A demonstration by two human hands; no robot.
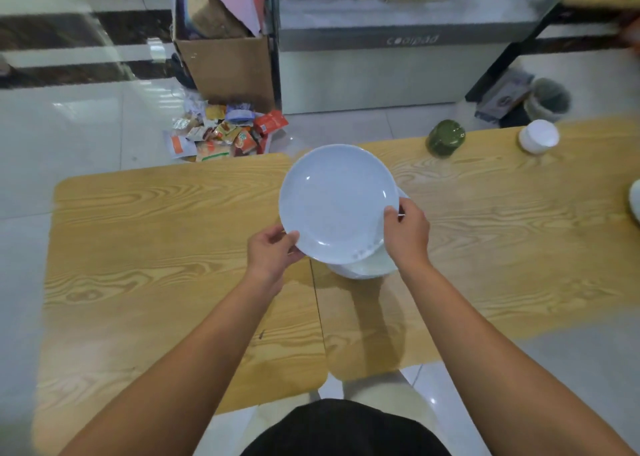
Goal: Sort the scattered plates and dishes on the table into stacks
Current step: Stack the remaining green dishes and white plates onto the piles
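Both hands are on the plate, left hand pinching its near-left rim and right hand gripping the right rim, holding it tilted just above a white dish on the bench.

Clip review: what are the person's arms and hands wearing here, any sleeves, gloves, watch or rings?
The left hand and right hand are ungloved, no rings visible. The left forearm and right forearm are bare to the frame's edge: no sleeves, watch or bands. A black garment shows at the bottom.
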